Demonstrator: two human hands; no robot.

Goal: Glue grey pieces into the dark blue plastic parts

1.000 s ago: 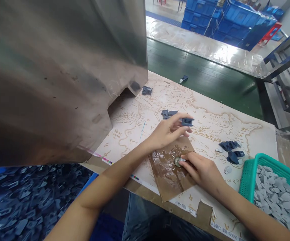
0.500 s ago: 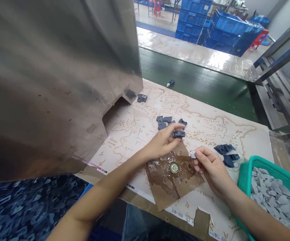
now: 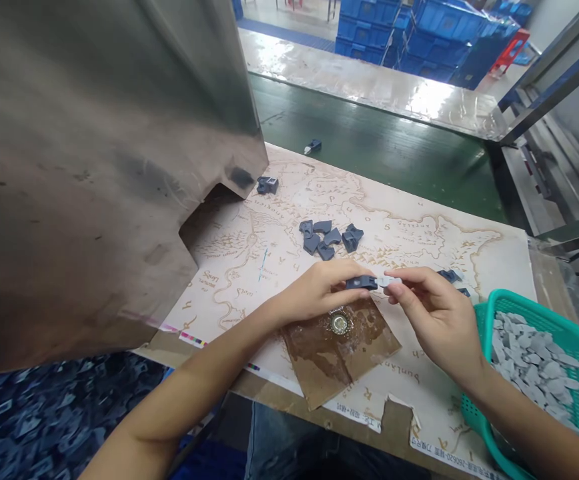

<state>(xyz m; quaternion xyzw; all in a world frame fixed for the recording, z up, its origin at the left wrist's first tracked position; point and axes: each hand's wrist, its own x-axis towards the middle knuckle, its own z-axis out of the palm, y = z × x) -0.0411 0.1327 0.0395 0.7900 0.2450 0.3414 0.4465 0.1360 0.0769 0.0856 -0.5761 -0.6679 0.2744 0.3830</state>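
Observation:
Between the fingers of my left hand (image 3: 327, 285) is a dark grey plastic part (image 3: 361, 283), held level above the map-printed sheet. My right hand (image 3: 437, 310) pinches a small light grey piece (image 3: 388, 282) by its outer end. The light piece's inner end meets the open end of the dark part; how deep it sits I cannot tell. Just below the hands lies a brown cardboard piece (image 3: 314, 373) with a wet, shiny surface. A bottle cap (image 3: 339, 323) rests on it, holding clear liquid. Several loose dark grey parts (image 3: 322, 239) lie beyond my left hand.
A green basket (image 3: 494, 303) of light grey pieces (image 3: 534, 353) stands at the right, close to my right forearm. A large metal panel (image 3: 119, 167) blocks the left side. Behind the sheet runs a green conveyor belt (image 3: 394, 153) carrying one dark part with a light tip (image 3: 313, 146).
My right hand has lifted the light grey piece off the bottle cap and brought it up to the dark part in my left hand. The view has shifted somewhat.

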